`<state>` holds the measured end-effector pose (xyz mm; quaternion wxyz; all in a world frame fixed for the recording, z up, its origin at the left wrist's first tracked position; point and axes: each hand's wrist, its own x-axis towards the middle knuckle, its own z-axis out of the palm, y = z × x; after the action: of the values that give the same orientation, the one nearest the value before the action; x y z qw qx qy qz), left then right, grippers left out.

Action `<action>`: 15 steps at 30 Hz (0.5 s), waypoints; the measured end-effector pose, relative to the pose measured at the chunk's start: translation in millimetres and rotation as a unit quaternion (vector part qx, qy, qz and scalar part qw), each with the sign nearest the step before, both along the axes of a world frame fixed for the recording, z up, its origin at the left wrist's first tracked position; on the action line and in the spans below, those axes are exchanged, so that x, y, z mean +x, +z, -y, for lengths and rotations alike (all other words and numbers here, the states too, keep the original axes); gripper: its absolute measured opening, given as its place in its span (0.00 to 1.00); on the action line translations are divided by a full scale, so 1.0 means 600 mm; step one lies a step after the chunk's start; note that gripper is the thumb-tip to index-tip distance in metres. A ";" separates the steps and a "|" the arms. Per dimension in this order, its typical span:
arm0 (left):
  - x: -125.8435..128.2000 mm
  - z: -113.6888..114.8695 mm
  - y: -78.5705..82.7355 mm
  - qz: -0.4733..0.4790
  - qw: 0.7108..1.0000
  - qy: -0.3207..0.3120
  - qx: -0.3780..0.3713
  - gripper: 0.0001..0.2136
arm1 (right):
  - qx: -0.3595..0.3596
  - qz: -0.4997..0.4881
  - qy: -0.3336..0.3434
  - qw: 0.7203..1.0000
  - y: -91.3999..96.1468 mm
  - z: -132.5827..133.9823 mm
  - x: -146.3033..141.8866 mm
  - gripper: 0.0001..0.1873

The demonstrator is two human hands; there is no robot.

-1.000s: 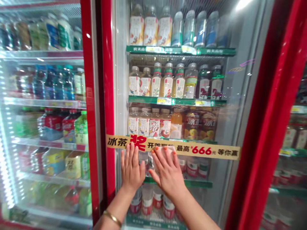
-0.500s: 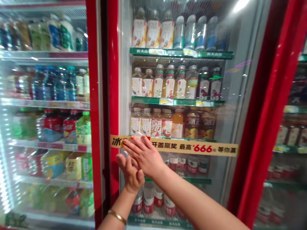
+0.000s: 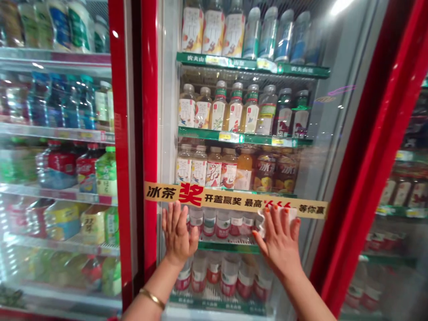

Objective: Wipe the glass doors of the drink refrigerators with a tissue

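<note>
I face a drinks fridge with a glass door (image 3: 321, 111). My left hand (image 3: 177, 232) lies flat on the glass with its fingers spread, just under the left end of a yellow banner sticker (image 3: 227, 200); a gold bracelet (image 3: 152, 298) is on that wrist. My right hand (image 3: 281, 240) presses a white cloth (image 3: 293, 215) against the glass over the sticker's right part, fingers stretched over it. Most of the cloth is hidden under the hand. Behind the glass stand rows of bottles (image 3: 234, 109) on green shelves.
Red door frames run down at the left (image 3: 149, 133) and slant at the right (image 3: 374, 147). A second glass-fronted fridge (image 3: 60, 165) full of drinks stands to the left, and more shelves of bottles (image 3: 404, 187) show at the far right.
My right hand with the cloth swept left across the sticker, over my left hand, then back far to the right. My left hand stayed low on the glass, flat again now.
</note>
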<state>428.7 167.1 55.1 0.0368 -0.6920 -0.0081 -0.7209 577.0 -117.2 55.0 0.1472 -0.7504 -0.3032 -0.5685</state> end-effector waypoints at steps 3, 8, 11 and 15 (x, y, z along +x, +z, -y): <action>0.002 0.004 0.002 -0.008 1.000 0.005 0.004 0.35 | 0.057 -0.037 -0.023 0.997 -0.015 0.001 -0.003 0.43; -0.001 0.003 0.005 -0.010 1.000 0.001 0.016 0.34 | 0.025 0.010 0.052 0.998 0.009 -0.146 -0.097 0.42; -0.003 -0.003 0.003 -0.013 1.000 -0.007 0.021 0.33 | -0.067 0.036 0.111 0.991 0.035 -0.213 -0.149 0.34; -0.001 -0.007 -0.002 -0.028 0.999 -0.027 0.014 0.32 | -0.117 0.032 0.123 0.985 0.054 -0.179 -0.150 0.32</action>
<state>428.4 171.2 54.1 0.0275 -0.7114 0.0216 -0.7019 487.2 -9.5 87.1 0.1177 -0.7010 -0.4624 -0.5301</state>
